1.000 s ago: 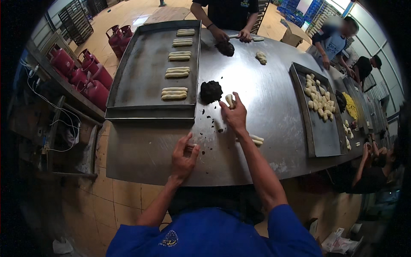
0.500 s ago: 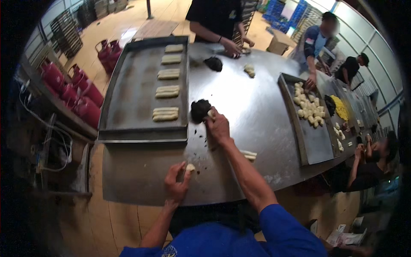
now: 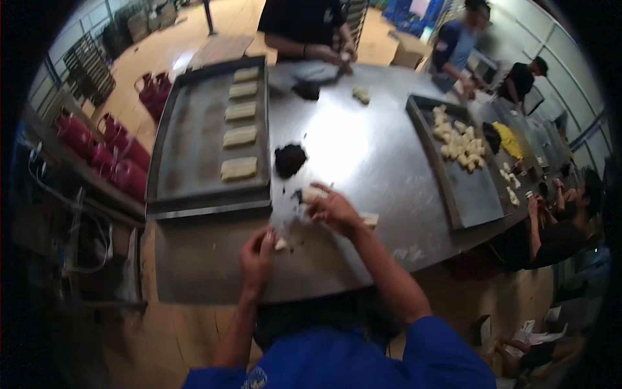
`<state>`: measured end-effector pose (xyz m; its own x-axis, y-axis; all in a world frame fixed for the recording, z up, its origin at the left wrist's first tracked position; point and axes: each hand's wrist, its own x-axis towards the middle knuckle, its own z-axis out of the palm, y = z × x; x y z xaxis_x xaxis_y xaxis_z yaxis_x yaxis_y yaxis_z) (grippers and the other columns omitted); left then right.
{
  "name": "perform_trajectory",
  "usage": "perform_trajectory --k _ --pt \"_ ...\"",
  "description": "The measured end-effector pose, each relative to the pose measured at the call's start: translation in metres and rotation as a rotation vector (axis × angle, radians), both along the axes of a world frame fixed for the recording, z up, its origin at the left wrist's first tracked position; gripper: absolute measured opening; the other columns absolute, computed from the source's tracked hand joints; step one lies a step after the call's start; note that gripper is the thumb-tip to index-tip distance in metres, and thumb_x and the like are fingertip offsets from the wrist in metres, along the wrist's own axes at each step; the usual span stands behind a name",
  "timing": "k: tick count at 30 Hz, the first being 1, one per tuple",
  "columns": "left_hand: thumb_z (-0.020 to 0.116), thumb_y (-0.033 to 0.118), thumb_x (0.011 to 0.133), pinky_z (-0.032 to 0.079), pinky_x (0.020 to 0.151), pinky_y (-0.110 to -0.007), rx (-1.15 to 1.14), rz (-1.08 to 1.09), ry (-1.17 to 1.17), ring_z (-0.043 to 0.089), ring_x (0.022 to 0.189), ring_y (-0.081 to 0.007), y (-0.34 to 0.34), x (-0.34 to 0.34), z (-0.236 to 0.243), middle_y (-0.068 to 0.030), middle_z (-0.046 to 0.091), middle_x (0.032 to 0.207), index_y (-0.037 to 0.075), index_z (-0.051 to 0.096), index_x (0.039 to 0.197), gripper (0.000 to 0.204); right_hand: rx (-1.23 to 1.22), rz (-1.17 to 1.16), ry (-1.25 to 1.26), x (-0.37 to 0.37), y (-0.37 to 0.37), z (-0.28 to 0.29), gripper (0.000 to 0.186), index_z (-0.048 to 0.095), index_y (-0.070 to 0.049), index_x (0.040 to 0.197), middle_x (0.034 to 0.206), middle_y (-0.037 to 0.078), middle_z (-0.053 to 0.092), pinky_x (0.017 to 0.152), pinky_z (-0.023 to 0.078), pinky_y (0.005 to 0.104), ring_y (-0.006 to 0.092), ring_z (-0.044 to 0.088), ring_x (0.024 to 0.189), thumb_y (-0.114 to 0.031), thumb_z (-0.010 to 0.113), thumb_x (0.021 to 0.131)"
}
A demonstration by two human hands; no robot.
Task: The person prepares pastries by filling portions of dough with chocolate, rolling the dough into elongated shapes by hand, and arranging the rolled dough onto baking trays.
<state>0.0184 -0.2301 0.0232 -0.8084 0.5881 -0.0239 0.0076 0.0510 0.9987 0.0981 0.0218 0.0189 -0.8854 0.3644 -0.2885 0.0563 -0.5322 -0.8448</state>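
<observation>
My left hand (image 3: 256, 260), near the table's front edge, pinches a small piece of pale dough (image 3: 280, 245) at its fingertips. Ahead and to the right, my right hand (image 3: 335, 212) grips another piece of dough (image 3: 313, 195); a dark bit of filling shows at its left side. Just beyond lies a crumbly mound of dark filling (image 3: 290, 160), apart from both hands. Partly hidden behind my right wrist, a strip of shaped dough (image 3: 370, 220) rests on the table. Dark crumbs are scattered between my hands.
A large metal tray (image 3: 150, 194) with a column of several dough strips stands on the left. Another tray (image 3: 453, 207) at right holds many dough pieces. Across the metal table (image 3: 382, 162) a person in black (image 3: 301, 29) works; others stand at right. Red gas cylinders (image 3: 129, 178) stand far left.
My right hand has pulled back from the dark mound toward me, with dough in its fingers. My left hand has shifted slightly. The whole view has swung a little.
</observation>
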Motion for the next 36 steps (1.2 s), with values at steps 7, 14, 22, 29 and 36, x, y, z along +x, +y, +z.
perform_trajectory --k 7,14,22,29,36 --pt "0.048 0.042 0.11 0.05 0.103 -0.039 0.414 -0.526 -0.996 0.066 0.111 -0.0223 0.089 -0.025 0.011 -0.0111 0.07 0.124 0.001 0.062 0.129 0.047 -0.453 -0.084 0.195 0.049 -0.033 0.056 0.026 0.056 -0.005 0.127 0.088 -0.001 0.06 0.051 0.038 0.0171 0.0036 0.048 0.061 -0.025 0.051 0.111" --pt "0.062 0.025 0.106 0.056 0.095 -0.034 0.489 -0.296 -0.707 0.069 0.101 -0.0165 0.113 -0.001 0.006 -0.0082 0.072 0.113 0.003 0.064 0.12 0.026 -0.118 -0.294 0.022 0.049 -0.033 0.038 0.044 0.058 -0.001 0.127 0.088 -0.001 0.065 0.047 0.043 0.0168 0.004 0.054 0.056 -0.03 0.074 0.098" --pt "0.062 0.02 0.106 0.059 0.091 -0.032 0.311 -0.292 -0.461 0.069 0.106 -0.0155 0.092 0.021 0.029 -0.0123 0.071 0.119 -0.004 0.063 0.133 0.036 0.974 -0.245 -0.026 0.053 -0.037 0.057 0.032 0.067 0.004 0.122 0.086 0.012 0.075 0.064 0.054 0.0302 0.0115 0.065 0.067 -0.017 0.071 0.099" --pt "0.068 0.022 0.103 0.062 0.078 -0.031 0.124 -0.435 -0.122 0.072 0.09 -0.0165 0.114 0.006 0.04 -0.0102 0.074 0.103 -0.002 0.065 0.123 0.031 1.244 -0.092 -0.224 0.073 -0.016 0.088 0.02 0.068 0.0 0.115 0.092 0.018 0.076 0.07 0.057 0.0389 0.0312 0.072 0.075 -0.014 0.066 0.1" --pt "0.067 0.023 0.104 0.061 0.078 -0.032 0.074 -0.538 -0.178 0.072 0.085 -0.0169 0.138 0.002 0.027 -0.0097 0.073 0.096 0.0 0.066 0.11 0.024 1.547 -0.047 0.011 0.096 0.003 0.091 0.023 0.065 -0.002 0.118 0.104 0.02 0.073 0.081 0.057 0.0423 0.0367 0.071 0.09 -0.016 0.065 0.1"
